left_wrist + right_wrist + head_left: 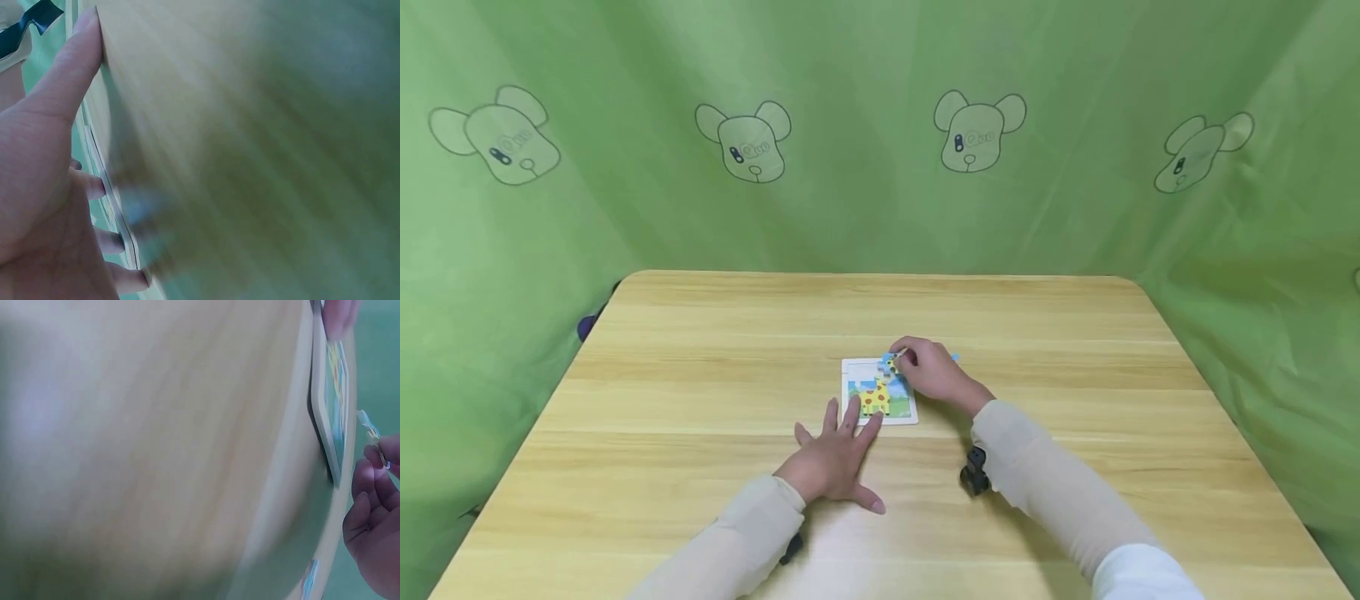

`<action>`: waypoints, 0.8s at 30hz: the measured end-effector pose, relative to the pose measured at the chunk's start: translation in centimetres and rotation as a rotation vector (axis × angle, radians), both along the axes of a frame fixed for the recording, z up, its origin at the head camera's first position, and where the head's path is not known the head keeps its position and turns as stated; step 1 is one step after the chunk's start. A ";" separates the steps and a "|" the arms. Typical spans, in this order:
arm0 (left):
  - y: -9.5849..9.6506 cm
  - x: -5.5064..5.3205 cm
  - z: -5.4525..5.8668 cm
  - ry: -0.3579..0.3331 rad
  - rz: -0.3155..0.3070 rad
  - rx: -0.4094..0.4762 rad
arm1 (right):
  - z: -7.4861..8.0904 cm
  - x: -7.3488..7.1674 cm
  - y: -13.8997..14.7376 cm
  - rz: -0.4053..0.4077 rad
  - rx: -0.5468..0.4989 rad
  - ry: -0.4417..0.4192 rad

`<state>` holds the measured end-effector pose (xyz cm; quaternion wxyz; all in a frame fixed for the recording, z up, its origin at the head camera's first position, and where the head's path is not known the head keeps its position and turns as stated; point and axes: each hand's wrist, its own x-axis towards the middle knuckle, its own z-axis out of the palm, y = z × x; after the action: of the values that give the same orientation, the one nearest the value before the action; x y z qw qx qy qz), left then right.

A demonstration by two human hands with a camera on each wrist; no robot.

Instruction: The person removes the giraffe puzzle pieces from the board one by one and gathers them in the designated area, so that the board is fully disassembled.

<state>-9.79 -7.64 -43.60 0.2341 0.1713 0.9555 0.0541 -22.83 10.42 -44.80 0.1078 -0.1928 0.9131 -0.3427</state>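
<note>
A small white-framed jigsaw board (913, 419) lies on the table, its picture showing a yellow giraffe with red spots. Its upper part is bare white. My right hand (934, 372) pinches a jigsaw piece (369, 425) between thumb and fingers over the board's upper right. That piece is blue and yellow. My left hand (833, 463) is spread out, fingers straight, with fingertips on the board's lower edge and thumb pointing away to the right. In the left wrist view, the board's side (100, 162) runs behind the fingers.
Another jigsaw piece (309, 579) lies on the table to the right of the board, mostly hidden behind my right hand in the head view. The wooden table (700, 333) has rounded far corners. Green curtains (865, 208) with cartoon heads surround it.
</note>
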 end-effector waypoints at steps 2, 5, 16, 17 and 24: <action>0.0 0.0 0.1 0.003 0.005 -0.001 | 0.2 -0.1 0.6 -0.014 -0.014 0.005; 0.0 0.1 0.2 0.005 0.005 -0.003 | 0.6 -0.3 1.7 -0.043 -0.034 -0.009; -0.3 0.4 0.1 0.005 0.013 0.025 | 1.1 -0.9 6.8 -0.143 -0.028 -0.013; -0.3 0.4 0.1 0.007 0.015 0.025 | 1.1 -0.9 7.3 -0.152 -0.027 -0.018; -0.1 0.3 0.0 0.008 -0.002 0.025 | 0.7 -0.8 11.1 -0.202 0.004 -0.050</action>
<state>-9.52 -7.75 -43.55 0.2282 0.1752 0.9555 0.0652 -23.63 21.56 -44.07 0.0958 -0.0911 0.9255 -0.3548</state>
